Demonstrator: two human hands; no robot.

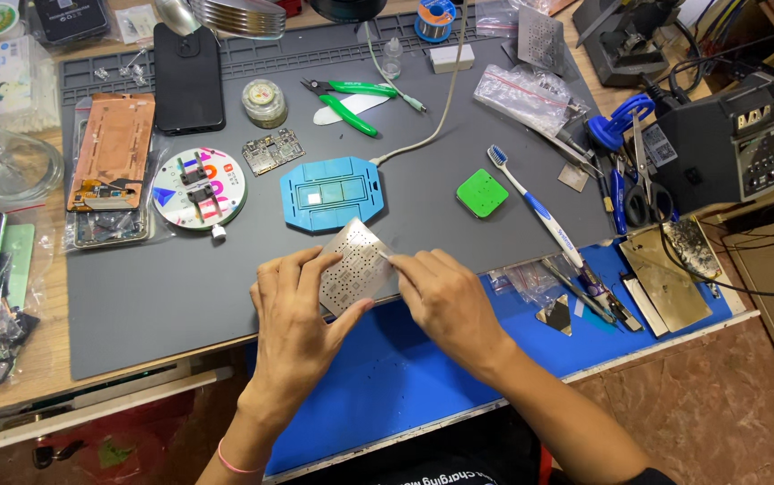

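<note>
Head view, left to right: opened phone and round disc on grey mat; left hand grips perforated metal stencil from below, above the mat's front edge; right hand pinches its right edge. Blue pad and toothbrush lie beyond. Apparently inspecting the stencil; any further handling needs a steady grip.

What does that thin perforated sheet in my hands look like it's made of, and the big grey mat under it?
The perforated sheet looks like thin bare metal, probably steel: silvery, dull sheen, grids of tiny holes. The grey mat looks like matte rubber or silicone: no glare, moulded compartments along its far edge.
</note>
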